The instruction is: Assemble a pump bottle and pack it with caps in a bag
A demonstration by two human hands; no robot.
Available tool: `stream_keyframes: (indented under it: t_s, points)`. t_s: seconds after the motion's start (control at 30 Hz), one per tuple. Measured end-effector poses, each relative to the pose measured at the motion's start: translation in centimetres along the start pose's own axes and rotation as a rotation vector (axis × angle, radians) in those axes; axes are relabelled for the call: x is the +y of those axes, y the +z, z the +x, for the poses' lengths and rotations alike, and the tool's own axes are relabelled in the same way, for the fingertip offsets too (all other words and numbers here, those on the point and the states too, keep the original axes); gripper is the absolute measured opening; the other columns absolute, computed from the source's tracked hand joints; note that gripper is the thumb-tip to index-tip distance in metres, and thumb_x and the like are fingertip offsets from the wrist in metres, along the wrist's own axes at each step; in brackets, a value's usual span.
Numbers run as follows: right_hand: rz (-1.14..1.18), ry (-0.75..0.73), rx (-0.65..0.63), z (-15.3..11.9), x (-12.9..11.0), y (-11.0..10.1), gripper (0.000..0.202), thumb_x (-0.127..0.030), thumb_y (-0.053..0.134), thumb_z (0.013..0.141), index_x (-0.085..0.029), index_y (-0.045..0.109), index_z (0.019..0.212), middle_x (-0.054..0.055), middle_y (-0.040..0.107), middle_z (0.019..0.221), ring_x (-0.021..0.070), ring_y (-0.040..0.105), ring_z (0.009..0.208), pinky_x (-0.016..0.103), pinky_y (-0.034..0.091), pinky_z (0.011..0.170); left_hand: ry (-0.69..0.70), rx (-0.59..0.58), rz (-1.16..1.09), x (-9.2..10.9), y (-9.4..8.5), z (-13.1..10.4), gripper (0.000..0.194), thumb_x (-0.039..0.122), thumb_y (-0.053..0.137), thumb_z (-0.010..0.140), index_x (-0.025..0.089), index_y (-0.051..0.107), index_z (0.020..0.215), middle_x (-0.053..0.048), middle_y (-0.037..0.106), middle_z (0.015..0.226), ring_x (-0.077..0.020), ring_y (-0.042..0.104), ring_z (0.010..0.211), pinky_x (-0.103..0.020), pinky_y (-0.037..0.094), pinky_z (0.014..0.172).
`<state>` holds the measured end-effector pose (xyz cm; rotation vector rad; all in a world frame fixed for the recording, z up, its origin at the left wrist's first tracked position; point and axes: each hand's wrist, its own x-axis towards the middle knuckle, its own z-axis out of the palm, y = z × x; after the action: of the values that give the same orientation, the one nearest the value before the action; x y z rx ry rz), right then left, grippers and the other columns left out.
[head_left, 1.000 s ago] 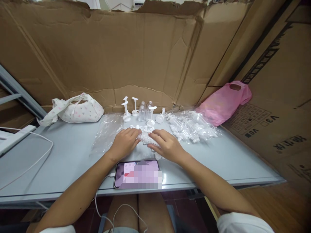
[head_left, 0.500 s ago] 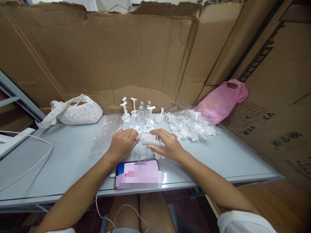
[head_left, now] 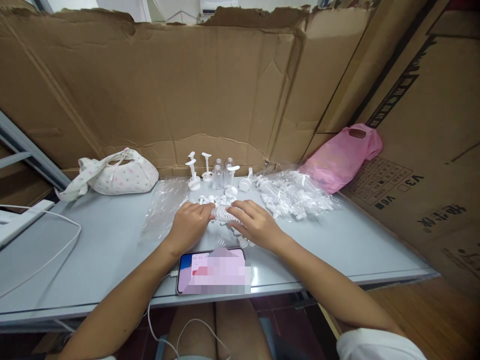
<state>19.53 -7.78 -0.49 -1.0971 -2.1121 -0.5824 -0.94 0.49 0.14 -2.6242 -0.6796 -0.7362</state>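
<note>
- Clear ribbed bottle (head_left: 224,213): small, transparent plastic, lying on its side just above the counter (head_left: 93,250), mid-counter, held betw. both hands.
- Left hand (head_left: 191,225): fingers curled round the bottle's left end, grasping it; palm down, wrist resting near the counter.
- Right hand (head_left: 253,225): fingers laid over and around the bottle's right part, grasping it; thumb side toward the phone.
- Loose white caps (head_left: 215,199): small plastic pcs scattered on the counter just behind the hands; a few more show under the right hand; exact count can't be told.
- White pump stems (head_left: 194,172): several T-topped plastic pcs standing upright on round bases, behind the caps, near the cardboard wall (head_left: 168,90).
- Upright clear bottles (head_left: 221,174): approx. three, standing betw. the pump stems.
- Clear plastic bag (head_left: 296,195): right of the hands, crumpled, filled w/ more clear bottles and white parts.
- Flat plastic sheet (head_left: 163,207): transparent, lying on the counter left of the hands.
- Pink bag (head_left: 341,157): back right, leaning on a printed carton (head_left: 420,165).
- Phone (head_left: 213,270): face up at the front counter edge, just below the hands, screen lit, white cable (head_left: 157,320) plugged at its left end.
- Fabric handbag (head_left: 116,175): white w/ small print, back left, against the cardboard wall.
- White cord (head_left: 56,250): looped on the counter, far left.
</note>
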Motion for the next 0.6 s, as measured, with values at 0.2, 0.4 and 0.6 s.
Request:
stream_keyframes:
  t_s: [0.2, 0.4, 0.6]
  points:
    - [0.089, 0.083, 0.094, -0.2, 0.1, 0.3, 0.038, -0.033, 0.058, 0.088, -0.018, 0.053, 0.122, 0.013, 0.065, 0.103, 0.0244, 0.061, 0.095, 0.038, 0.053, 0.08, -0.019, 0.086, 0.065, 0.3, -0.8, 0.1, 0.024, 0.032, 0.047, 0.093, 0.015, 0.062, 0.104, -0.008, 0.072, 0.088, -0.0215, 0.064, 0.075, -0.034, 0.041, 0.065]
    - [-0.086, -0.071, 0.09, -0.2, 0.1, 0.2, 0.03, -0.012, 0.049, 0.091, -0.023, 0.057, 0.118, 0.011, 0.065, 0.106, 0.0228, 0.06, 0.097, 0.039, 0.053, 0.082, 0.004, -0.03, -0.026, 0.3, -0.3, 0.4, 0.042, 0.024, 0.049, 0.092, 0.008, 0.043, 0.131, -0.013, 0.067, 0.109, -0.0247, 0.06, 0.098, -0.036, 0.044, 0.078]
    - [-0.112, -0.131, 0.104, -0.2, 0.0, -0.1, 0.032, -0.007, 0.048, 0.089, -0.023, 0.059, 0.115, 0.01, 0.066, 0.105, 0.0223, 0.059, 0.097, 0.038, 0.053, 0.082, 0.05, 0.027, -0.042, -0.5, 0.2, 0.2, 0.02, 0.027, 0.05, 0.093, 0.015, 0.061, 0.104, -0.007, 0.072, 0.093, -0.0215, 0.064, 0.082, -0.034, 0.043, 0.074]
